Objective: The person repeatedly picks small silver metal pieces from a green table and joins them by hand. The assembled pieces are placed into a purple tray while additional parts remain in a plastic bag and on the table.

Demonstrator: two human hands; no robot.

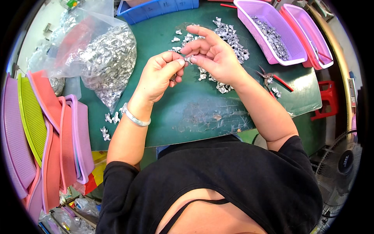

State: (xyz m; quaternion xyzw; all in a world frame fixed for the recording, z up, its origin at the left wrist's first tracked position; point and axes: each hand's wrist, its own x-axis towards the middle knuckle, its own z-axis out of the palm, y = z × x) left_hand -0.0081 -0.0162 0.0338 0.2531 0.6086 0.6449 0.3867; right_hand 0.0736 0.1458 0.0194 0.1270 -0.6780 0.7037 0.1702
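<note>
My left hand point(161, 72) is closed, its thumb and forefinger pinching a small silver metal part point(188, 59) over the middle of the table. Something dark shows under its curled fingers; I cannot make out what. From the other side, my right hand point(216, 56) touches the same part with its thumb, while its upper fingers arch loosely away. The fingertips cover most of the part. Behind and beneath my hands, a loose pile of similar shiny metal parts point(235, 45) spreads across the green table point(167, 117). Red-handled cutting pliers point(269, 76) lie open to the right of my right forearm.
A clear plastic bag point(113, 58) full of metal parts stands at left, with a few strays below it. A purple basket point(249, 21) holds more parts at the far right. Stacked plastic baskets point(58, 136) line the left; a blue bin point(159, 11) sits behind. A fan point(343, 167) stands lower right.
</note>
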